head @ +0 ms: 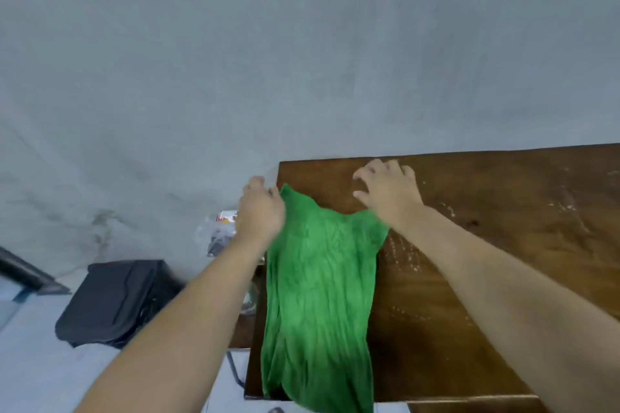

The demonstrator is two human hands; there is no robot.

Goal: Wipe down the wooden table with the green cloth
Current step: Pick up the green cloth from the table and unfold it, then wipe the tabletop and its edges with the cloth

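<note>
Head view, only cam. Green cloth (318, 295) spread lengthwise along left edge of wooden tabletop (503, 228), far corner near tabletop's far-left corner, near end drooping over front edge. Wrinkled, mostly flat on the wood.

Left hand (260, 211) at cloth's far-left corner, right by tabletop's left edge; grip looks clenched on that corner, though fingers curl out of sight, so a judgement only. Right hand (385, 193) at cloth's far-right corner, palm down, fingers (360, 178) spread & bent on bare wood just past the cloth; heel of hand seems to press the fabric edge. Whether that grip pinches cloth or only pins it: cannot tell. Some motion blur on both forearms.

Pale specks/crumbs (402, 255) scattered on wood just right of the cloth & further toward right side. Wall (302, 43) grey behind. Off the tabletop, lower left: dark bag (114, 302) on floor, some plastic-wrapped clutter (219, 228) beyond left hand, too blurred to name.

Step, prob.: laying out / positioning cloth at left end before a pass, or start of a stroke. Little wiped yet, judging by specks remaining at right.

Next move calls for: firm downward pressure w/ both hands, drag across toward the speckled area, keeping cloth flat & not letting the hanging end pull it off the edge.
</note>
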